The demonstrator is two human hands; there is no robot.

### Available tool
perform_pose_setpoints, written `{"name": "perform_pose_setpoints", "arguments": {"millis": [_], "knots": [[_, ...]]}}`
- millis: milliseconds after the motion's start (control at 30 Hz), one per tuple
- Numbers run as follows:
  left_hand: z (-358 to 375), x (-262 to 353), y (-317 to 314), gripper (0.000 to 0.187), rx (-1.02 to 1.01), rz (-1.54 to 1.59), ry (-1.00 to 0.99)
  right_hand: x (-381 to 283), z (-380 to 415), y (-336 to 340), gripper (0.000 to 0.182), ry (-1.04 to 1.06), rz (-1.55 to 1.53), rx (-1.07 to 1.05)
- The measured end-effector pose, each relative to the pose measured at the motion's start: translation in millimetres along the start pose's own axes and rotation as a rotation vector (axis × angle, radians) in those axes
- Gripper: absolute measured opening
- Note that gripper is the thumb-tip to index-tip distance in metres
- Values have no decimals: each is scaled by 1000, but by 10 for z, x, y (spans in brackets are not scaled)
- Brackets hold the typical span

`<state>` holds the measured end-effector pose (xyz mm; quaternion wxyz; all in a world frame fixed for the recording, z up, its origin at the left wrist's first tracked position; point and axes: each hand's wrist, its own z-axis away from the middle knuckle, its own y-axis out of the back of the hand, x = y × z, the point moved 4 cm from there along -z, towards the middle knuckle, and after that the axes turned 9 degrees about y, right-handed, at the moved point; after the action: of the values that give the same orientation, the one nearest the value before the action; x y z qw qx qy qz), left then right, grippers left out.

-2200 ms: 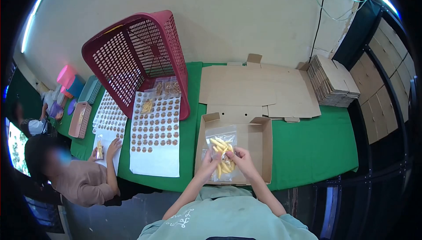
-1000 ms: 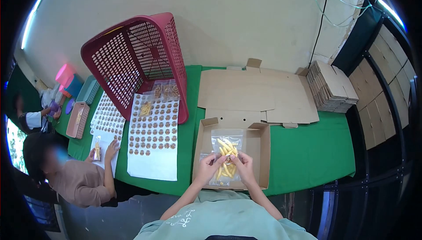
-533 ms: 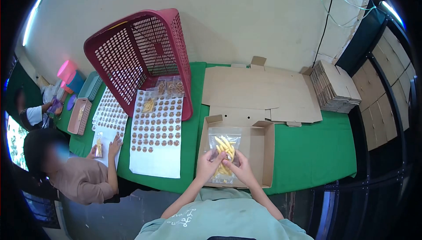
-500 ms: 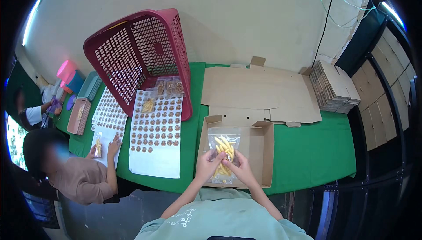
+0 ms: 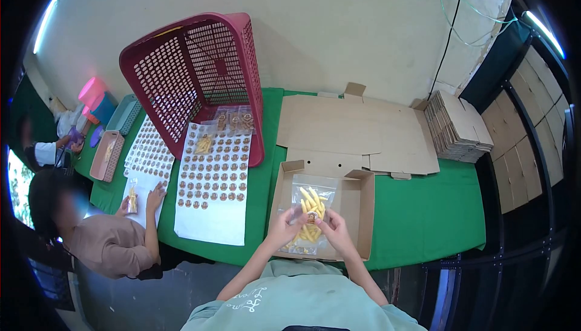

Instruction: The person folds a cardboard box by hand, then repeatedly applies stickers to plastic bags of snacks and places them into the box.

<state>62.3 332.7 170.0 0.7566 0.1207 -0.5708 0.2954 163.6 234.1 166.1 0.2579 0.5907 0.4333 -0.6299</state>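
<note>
A clear zip bag of yellow stick snacks point(image 5: 314, 195) is between my two hands, over the open cardboard box point(image 5: 365, 210). Its top edge points away from me. My left hand point(image 5: 284, 229) grips the bag's left side, fingers partly hidden. On the other side, my right hand point(image 5: 335, 233) holds the bag with its fingers curled behind. Both thumbs lie at a round brown-and-white sticker point(image 5: 312, 216) on the bag's front. Part of the bag's lower end shows beneath my hands.
Left of the box lies a sticker sheet point(image 5: 212, 216) under a tilted maroon basket point(image 5: 257, 89) with snack bags in it. A flattened carton point(image 5: 339, 122) and stacked cardboard point(image 5: 457, 125) lie behind. At left, a co-worker point(image 5: 112, 240) holds a small bag point(image 5: 132, 201).
The bag has shifted slightly to the right in my hands. The sticker on its front now shows more fully between my thumbs. The co-worker at left has barely moved.
</note>
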Motion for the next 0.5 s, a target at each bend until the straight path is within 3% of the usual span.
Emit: {"name": "perform_pose_setpoints", "arguments": {"millis": [100,300,500], "knots": [[31,24,-61,37,44,-179,-145,6,-23,-32,29,103,167,95],[50,54,-53,29,54,-223,-101,-128,3,-108,24,103,135,190],[-25,-35,-38,28,9,-233,-242,-38,-2,-19,25,57,130,194]]}}
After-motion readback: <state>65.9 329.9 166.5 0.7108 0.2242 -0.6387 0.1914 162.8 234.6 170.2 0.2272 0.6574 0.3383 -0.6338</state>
